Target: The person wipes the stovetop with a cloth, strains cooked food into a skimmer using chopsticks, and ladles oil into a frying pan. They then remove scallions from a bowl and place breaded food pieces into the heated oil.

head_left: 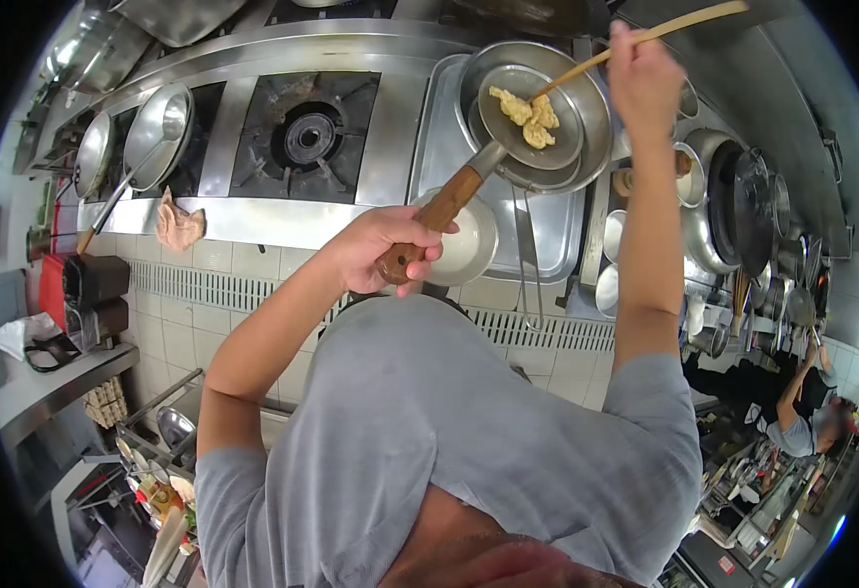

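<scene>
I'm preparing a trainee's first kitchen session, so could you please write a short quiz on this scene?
1. What does the person's left grip hold?
A) a tray
B) the wooden handle of the pan
C) a white bowl

2. True or false: the right grip holds a metal ladle.

3. Fill the gap: a ____ hangs over the stove's front edge.

Key:
1. B.
2. False; it holds a wooden utensil that reaches into the yellow food in the pan.
3. Cloth.

wearer's hands (pixel 390 247) (pixel 647 83) two; held pan (pixel 520 147) one; pink cloth (pixel 180 223) one
</scene>
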Demonstrator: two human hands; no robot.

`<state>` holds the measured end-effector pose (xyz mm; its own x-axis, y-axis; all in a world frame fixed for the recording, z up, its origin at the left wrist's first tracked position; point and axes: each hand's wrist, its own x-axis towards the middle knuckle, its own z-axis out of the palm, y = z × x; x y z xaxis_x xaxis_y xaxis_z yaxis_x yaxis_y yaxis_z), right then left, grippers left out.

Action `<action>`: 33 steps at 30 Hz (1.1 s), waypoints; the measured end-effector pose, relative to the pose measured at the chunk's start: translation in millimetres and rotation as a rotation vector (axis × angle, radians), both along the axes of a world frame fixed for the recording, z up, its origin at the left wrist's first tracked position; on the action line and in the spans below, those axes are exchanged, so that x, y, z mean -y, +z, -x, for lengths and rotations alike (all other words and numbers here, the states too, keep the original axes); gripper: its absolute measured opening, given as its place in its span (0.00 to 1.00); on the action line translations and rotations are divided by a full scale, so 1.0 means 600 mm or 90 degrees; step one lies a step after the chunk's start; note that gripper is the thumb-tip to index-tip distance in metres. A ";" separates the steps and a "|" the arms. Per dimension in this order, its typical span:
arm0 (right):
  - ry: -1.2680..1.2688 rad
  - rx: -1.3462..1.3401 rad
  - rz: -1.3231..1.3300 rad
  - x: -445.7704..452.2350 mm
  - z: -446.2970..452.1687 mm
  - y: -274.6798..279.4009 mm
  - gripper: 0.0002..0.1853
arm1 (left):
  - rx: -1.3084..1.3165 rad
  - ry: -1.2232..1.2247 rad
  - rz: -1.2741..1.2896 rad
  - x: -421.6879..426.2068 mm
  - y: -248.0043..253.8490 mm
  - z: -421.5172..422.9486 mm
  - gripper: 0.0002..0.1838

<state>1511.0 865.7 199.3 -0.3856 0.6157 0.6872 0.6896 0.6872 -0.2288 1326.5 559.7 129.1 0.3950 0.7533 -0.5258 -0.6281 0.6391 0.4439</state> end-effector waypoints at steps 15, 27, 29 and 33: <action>0.012 -0.035 -0.020 -0.017 -0.019 0.023 0.22 | -0.013 0.028 0.003 -0.001 0.004 -0.011 0.27; 0.021 -0.141 0.116 0.057 -0.012 0.064 0.20 | -0.024 0.022 -0.008 0.004 0.003 -0.007 0.26; -0.013 0.085 -0.103 0.021 -0.015 0.028 0.19 | -0.017 0.032 -0.014 0.004 0.002 -0.008 0.26; 0.135 -0.002 0.000 0.008 0.045 -0.110 0.20 | -0.020 0.025 -0.017 0.004 0.003 -0.009 0.27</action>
<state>1483.9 860.8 133.5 -0.5045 0.5212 0.6884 0.5285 0.8169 -0.2311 1331.9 557.2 130.8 0.3479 0.7823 -0.5166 -0.6382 0.6013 0.4808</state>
